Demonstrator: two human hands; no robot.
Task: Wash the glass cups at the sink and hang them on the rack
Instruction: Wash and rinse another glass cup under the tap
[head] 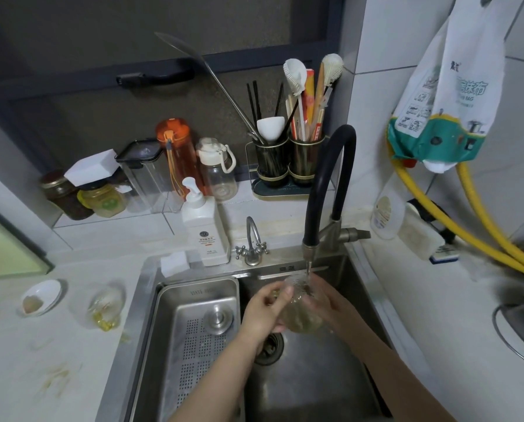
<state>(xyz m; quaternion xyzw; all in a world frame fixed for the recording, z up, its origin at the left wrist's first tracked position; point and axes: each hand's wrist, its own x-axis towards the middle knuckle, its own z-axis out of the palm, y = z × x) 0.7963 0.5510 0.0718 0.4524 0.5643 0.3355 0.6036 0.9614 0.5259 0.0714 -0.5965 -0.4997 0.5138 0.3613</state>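
A clear ribbed glass cup (300, 312) is held over the steel sink (315, 385), right under the spout of the black gooseneck faucet (330, 184), with water running onto it. My left hand (263, 312) grips the cup's left side, fingers curled over its rim. My right hand (324, 300) wraps the cup from the right and behind. A second glass cup (105, 303) with yellowish residue lies on the counter left of the sink. No rack for hanging cups is in view.
A perforated steel drain tray (193, 336) fills the sink's left half. A white pump bottle (204, 233) and a small tap (252, 242) stand behind it. A small white dish (41, 296) sits far left. Jars, bottles and utensil holders (288, 162) line the back ledge. Yellow hoses (467, 226) run on the right.
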